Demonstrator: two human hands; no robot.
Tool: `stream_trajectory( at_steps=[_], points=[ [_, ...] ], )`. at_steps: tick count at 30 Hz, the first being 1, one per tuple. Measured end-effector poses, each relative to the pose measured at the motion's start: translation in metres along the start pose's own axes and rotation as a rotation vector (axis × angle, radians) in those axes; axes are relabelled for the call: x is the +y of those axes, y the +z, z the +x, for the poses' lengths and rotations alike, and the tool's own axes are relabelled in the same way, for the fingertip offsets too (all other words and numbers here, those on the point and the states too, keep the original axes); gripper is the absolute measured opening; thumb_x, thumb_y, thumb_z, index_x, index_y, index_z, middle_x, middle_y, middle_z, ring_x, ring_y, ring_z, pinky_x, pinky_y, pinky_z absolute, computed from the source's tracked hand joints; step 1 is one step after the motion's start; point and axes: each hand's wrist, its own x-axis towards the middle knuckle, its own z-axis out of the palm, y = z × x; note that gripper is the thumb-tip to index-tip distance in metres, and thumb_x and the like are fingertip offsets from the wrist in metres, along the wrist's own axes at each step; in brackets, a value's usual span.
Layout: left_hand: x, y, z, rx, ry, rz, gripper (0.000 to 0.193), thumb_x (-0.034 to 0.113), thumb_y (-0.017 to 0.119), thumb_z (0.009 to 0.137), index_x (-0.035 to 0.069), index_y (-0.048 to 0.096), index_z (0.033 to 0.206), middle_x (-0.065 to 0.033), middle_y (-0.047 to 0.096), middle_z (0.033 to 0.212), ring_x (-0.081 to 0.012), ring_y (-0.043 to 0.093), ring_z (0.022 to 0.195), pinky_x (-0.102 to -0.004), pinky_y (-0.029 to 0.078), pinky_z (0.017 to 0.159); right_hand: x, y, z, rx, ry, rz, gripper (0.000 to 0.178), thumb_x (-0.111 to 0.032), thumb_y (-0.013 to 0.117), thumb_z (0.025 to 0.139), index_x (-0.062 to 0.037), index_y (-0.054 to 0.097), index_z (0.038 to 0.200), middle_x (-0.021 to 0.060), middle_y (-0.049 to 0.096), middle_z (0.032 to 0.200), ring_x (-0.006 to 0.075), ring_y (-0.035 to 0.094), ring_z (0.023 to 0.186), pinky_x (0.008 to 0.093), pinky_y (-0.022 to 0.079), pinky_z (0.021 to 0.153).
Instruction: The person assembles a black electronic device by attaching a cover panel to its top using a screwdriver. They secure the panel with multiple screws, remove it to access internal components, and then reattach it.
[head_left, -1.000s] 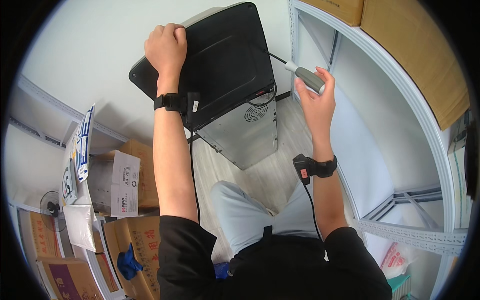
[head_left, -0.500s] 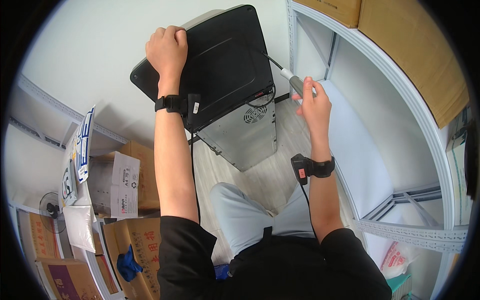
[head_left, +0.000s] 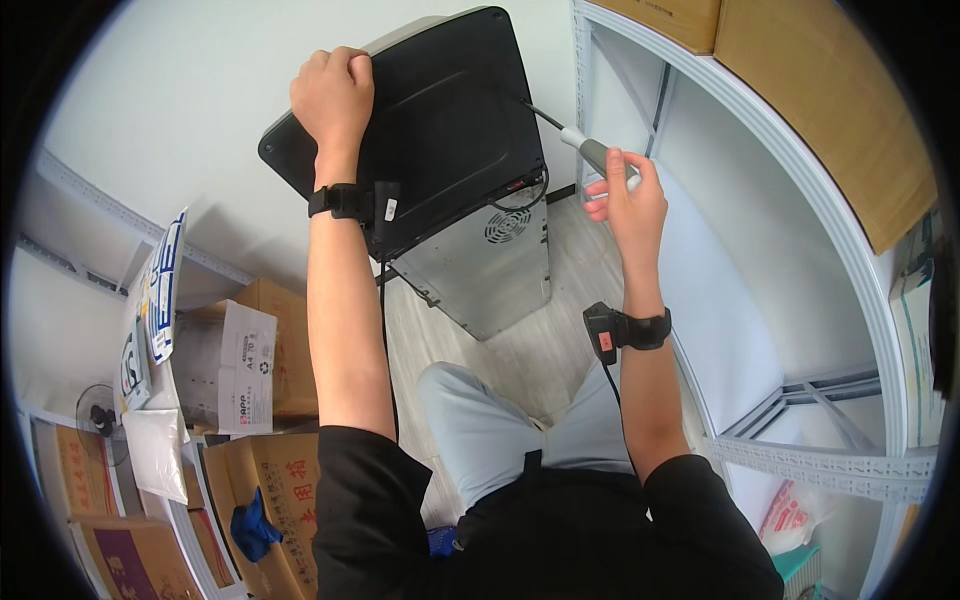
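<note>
In front of me stands a metal machine casing (head_left: 478, 275) with a round slotted vent, topped by a large black panel (head_left: 450, 130) with rounded corners. My left hand (head_left: 333, 98) is curled over the panel's upper left edge, with the fingertips hidden behind it. A grey and white-handled screwdriver (head_left: 600, 153) is in my right hand (head_left: 632, 200), held between thumb and fingers. Its dark shaft slants up and left to the right side of the panel, where the tip meets the edge. A black cable (head_left: 535, 200) loops from the panel's lower right corner beside the casing.
Cardboard boxes (head_left: 290, 350) and plastic mailing bags (head_left: 155, 455) crowd a shelf at left, near a small fan (head_left: 98, 410). A blue cloth (head_left: 255, 525) lies on a carton. White metal shelving (head_left: 760, 130) curves along the right, carrying a large carton (head_left: 840, 110).
My right hand has shifted slightly upward and its fingers have changed position around the screwdriver handle. My left hand stays on the panel's edge.
</note>
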Motion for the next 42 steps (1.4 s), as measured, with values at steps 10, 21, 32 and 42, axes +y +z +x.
stream_trajectory(
  at_steps=[10, 21, 32, 42],
  points=[
    [0.005, 0.0, 0.0, -0.004, -0.013, -0.019, 0.014, 0.018, 0.057, 0.079, 0.016, 0.067, 0.069, 0.0006, 0.054, 0.066, -0.0202, 0.054, 0.066, -0.0352, 0.041, 0.066, 0.004, 0.007, -0.003, 0.079, -0.274, -0.2, 0.024, -0.015, 0.065, 0.086, -0.0055, 0.057, 0.106, 0.0125, 0.065, 0.088, 0.0195, 0.066, 0.068, 0.0291, 0.052, 0.063],
    [0.007, -0.002, 0.0, -0.01, -0.009, -0.028, 0.014, 0.018, 0.057, 0.079, 0.015, 0.067, 0.069, -0.0001, 0.054, 0.066, -0.0209, 0.053, 0.065, -0.0356, 0.041, 0.065, 0.036, -0.003, -0.002, 0.194, -0.864, -0.522, 0.021, 0.004, 0.059, 0.075, -0.0063, 0.062, 0.093, 0.005, 0.063, 0.109, 0.0261, 0.058, 0.098, 0.0359, 0.047, 0.083],
    [0.009, -0.004, 0.0, -0.018, -0.016, -0.026, 0.015, 0.018, 0.056, 0.079, 0.015, 0.069, 0.07, -0.001, 0.054, 0.066, -0.0216, 0.053, 0.065, -0.0359, 0.041, 0.065, 0.045, -0.017, -0.006, 0.165, -0.153, 0.444, 0.021, -0.004, 0.062, 0.084, -0.0028, 0.057, 0.105, 0.0093, 0.061, 0.104, 0.0207, 0.059, 0.096, 0.0306, 0.047, 0.083],
    [0.016, -0.011, -0.002, 0.002, 0.01, -0.028, 0.015, 0.016, 0.057, 0.078, 0.016, 0.068, 0.068, 0.0, 0.052, 0.064, -0.0209, 0.052, 0.063, -0.0353, 0.04, 0.063, 0.065, 0.022, 0.025, -0.385, 0.155, 0.852, 0.025, 0.0, 0.059, 0.08, -0.0023, 0.049, 0.103, 0.0087, 0.055, 0.091, 0.0183, 0.058, 0.083, 0.0313, 0.05, 0.074]
  ],
)
